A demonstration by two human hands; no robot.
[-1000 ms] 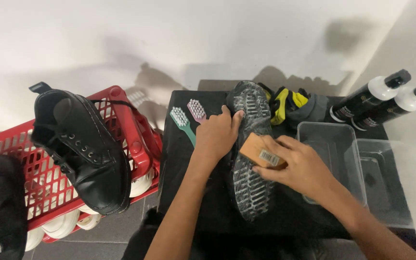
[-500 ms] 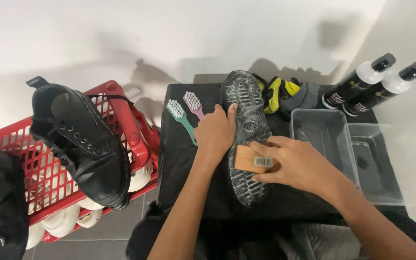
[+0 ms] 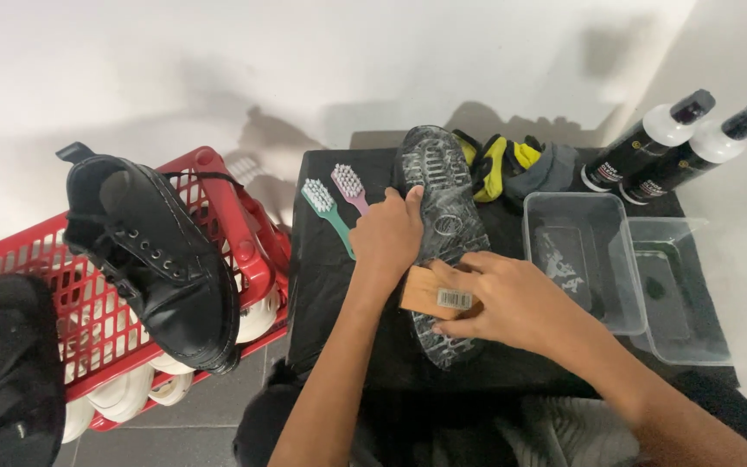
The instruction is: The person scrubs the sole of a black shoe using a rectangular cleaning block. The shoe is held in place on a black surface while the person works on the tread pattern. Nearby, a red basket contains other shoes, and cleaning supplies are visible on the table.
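A wet, ridged rubber sole is shown glistening with foam, worked by a wooden brush block. The table is covered in matt black cloth. Clear plastic tubs are seen near its right edge, and smooth black leather on the boot over a red plastic basket.
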